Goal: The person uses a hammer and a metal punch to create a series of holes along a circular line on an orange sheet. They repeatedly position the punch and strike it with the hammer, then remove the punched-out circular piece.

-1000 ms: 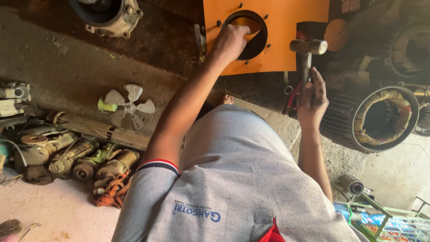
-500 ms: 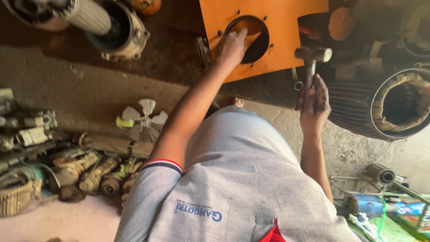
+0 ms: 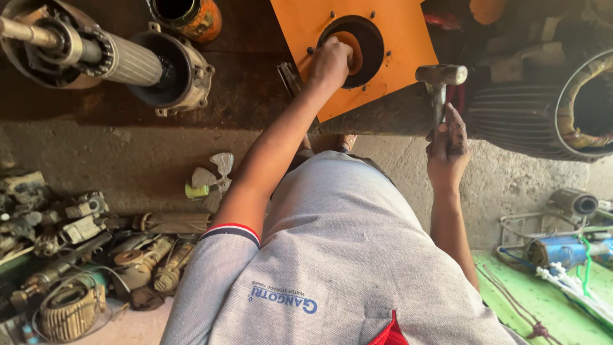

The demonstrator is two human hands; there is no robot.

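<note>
An orange metal plate (image 3: 396, 38) with a round hole lies on the dark workbench. My left hand (image 3: 329, 64) rests on the hole's rim, fingers curled against a round orange part (image 3: 354, 54) set in the hole. My right hand (image 3: 447, 150) grips the handle of a steel hammer (image 3: 440, 76), held upright with its head just right of the plate's lower corner.
A motor rotor with shaft and housing (image 3: 108, 57) lies at the bench's left. A large finned motor stator (image 3: 562, 108) sits at right. On the floor lie several old motor parts (image 3: 76, 255), a small fan blade (image 3: 211, 179), and a blue pump (image 3: 562, 249) on a green mat.
The view has shifted down and left, bringing the rotor into sight. My left hand stays at the hole. The hammer remains upright in my right hand, slightly lower.
</note>
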